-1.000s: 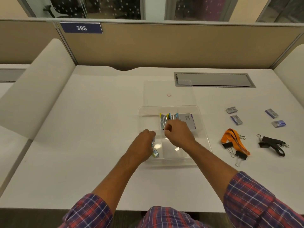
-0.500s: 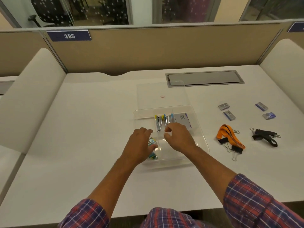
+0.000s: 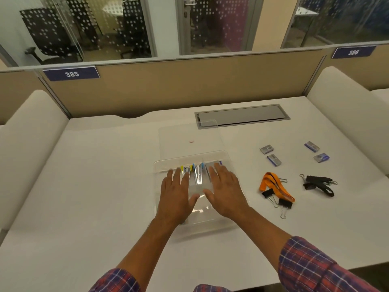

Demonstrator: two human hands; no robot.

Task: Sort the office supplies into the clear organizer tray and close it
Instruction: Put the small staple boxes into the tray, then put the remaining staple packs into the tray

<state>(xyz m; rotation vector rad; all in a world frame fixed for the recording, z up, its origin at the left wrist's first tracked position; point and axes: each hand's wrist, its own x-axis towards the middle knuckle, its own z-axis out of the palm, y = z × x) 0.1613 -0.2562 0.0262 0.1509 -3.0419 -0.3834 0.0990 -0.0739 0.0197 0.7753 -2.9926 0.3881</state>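
While both hands (image 3: 202,192) hover flat, staplers (image 3: 196,172) lie in the tray (image 3: 166,164).

Clear organizer tray (image 3: 168,165) open on desk, staplers (image 3: 197,174) inside, lid (image 3: 189,133) behind

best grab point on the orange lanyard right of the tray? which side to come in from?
Probably the bunched orange fabric lanyard at its folded far end, pinched from above. The strap lies flat on the white desk, so a side approach finds no edge. Its near end carries two black binder clips with wire handles splayed, awkward to pinch. The right hand is nearer; both hands lie open over the clear organizer tray.
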